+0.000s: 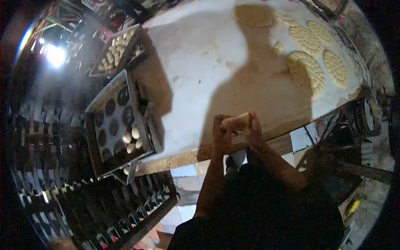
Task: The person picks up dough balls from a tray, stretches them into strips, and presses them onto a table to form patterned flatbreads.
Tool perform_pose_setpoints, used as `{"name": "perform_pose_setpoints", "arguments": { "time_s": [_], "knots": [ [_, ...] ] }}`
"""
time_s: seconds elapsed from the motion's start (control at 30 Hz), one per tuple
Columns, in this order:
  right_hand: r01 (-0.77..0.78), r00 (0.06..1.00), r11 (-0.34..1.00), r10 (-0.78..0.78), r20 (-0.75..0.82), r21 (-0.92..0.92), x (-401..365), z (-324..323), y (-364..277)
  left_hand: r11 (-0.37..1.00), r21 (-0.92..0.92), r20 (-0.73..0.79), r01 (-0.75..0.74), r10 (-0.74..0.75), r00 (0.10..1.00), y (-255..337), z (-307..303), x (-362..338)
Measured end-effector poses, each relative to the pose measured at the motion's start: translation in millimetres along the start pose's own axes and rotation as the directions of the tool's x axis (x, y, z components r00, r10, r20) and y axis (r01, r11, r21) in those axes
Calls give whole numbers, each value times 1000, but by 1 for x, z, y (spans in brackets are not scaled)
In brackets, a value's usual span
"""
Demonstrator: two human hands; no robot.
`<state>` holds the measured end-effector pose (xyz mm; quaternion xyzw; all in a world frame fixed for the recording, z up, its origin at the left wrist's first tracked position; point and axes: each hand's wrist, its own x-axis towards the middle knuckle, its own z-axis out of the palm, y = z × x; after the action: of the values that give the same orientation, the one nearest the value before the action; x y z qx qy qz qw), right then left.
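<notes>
Near the front edge of the table, a pale piece of dough (236, 121) is stretched between my two hands, just above the surface. My left hand (221, 134) closes on its left end. The other end is in my right hand (253, 129), fingers wrapped round it. Shadow darkens both hands, so single fingers are hard to make out. To the right on the table lie several flat dough rounds (307, 41) with scored patterns. One plainer round (253, 16) is at the far side.
Left of the table, a dark tray (109, 93) with round marks holds several dough balls (132, 141). Behind it stands another box of dough balls (114, 52). A slatted rack (137, 204) is at lower left, a wheel (367, 114) at right. A bright lamp (56, 55) shines upper left.
</notes>
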<state>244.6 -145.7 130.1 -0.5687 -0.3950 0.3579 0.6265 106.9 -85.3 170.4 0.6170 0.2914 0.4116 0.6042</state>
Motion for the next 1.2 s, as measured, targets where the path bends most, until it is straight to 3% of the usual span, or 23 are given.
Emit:
{"name": "perform_pose_setpoints", "arguments": {
  "time_s": [0.03, 0.13, 0.23, 0.3, 0.33, 0.37, 0.4, 0.43, 0.47, 0.5, 0.53, 0.57, 0.6, 0.67, 0.7, 0.73, 0.8, 0.87, 0.93, 0.97, 1.07, 1.13, 1.2],
  "knots": [
    [61, 997, 985, -67, -31, -160, 3, -3, 0, 983, -43, -140, 178, -183, 973, -20, -7, -5],
    [-45, 993, 968, 70, 94, -247, 8, -29, -14, 859, 496, -170, -126, 238, 956, -59, -37, -11],
    [-162, 987, 959, 155, -46, -231, 16, -65, 11, 681, 728, -251, -80, 374, 893, -90, -43, -18],
    [-250, 941, 966, 227, -250, -64, 26, -95, 4, 955, 248, -555, 165, 0, 832, -91, -35, -18],
    [-280, 899, 960, 272, -344, 26, 31, -113, 1, 966, -45, -611, 256, -230, 757, -78, -25, -13],
    [-259, 926, 958, 209, -315, -125, 34, -134, 3, 911, 343, -480, 229, -39, 877, -60, -20, -12],
    [-228, 950, 934, 151, -273, -276, 33, -159, 5, 717, 693, -198, 77, 87, 976, -48, -18, 1],
    [-192, 969, 889, 105, -222, -417, 33, -185, 9, 418, 895, 125, -153, 93, 988, -38, -22, 13],
    [-12, 999, 750, -21, -42, -661, 38, -216, 25, 82, 905, 419, -417, -16, 908, -33, -26, 24],
    [195, 981, 541, -96, 171, -818, 43, -248, 52, 220, 912, 339, -347, 73, 938, -37, -30, 40],
    [402, 916, 289, -110, 387, -869, 50, -266, 70, 78, 995, 78, -60, -258, 963, -41, -29, 70],
    [315, 934, 323, 59, 351, -892, 73, -267, 65, 200, 971, 142, -129, -55, 988, -66, -38, 86],
    [332, 942, 340, -70, 328, -880, 99, -258, 59, 304, 927, 177, -218, 158, 971, -92, -45, 100],
    [379, 908, 361, -320, 269, -852, 145, -224, 52, 105, 978, 174, -182, 79, 982, -106, -10, 131],
    [343, 935, 501, -266, 235, -795, 152, -203, 55, 3, 987, 158, -158, 37, 987, -113, 12, 137],
    [294, 956, 628, -204, 212, -720, 151, -184, 56, 486, 872, -118, 53, 104, 988, -134, 28, 122],
    [205, 903, 598, 190, 386, -775, 126, -158, 46, 555, 816, -183, 163, -21, 983, -86, 85, 101],
    [349, 854, 659, 69, 516, -666, 76, -180, 79, 376, 901, 240, -215, -20, 971, -89, 70, 56],
    [488, 774, 595, 44, 631, -639, 76, -224, 96, 349, 905, 306, -244, -133, 943, -108, 22, 14],
    [559, 725, 503, 88, 683, -659, 95, -250, 97, 490, 860, 205, -144, -74, 976, -102, 2, 16],
    [502, 832, 446, -15, 554, -741, 175, -238, 49, 319, 936, -150, 147, -15, 988, -85, -25, 89],
    [419, 902, 468, -119, 414, -778, 203, -194, 35, 223, 975, -53, 5, 210, 976, -101, -15, 133],
    [395, 918, 460, -171, 358, -795, 201, -159, 45, 440, 893, -180, 95, 156, 971, -87, 24, 157]
  ]
}}
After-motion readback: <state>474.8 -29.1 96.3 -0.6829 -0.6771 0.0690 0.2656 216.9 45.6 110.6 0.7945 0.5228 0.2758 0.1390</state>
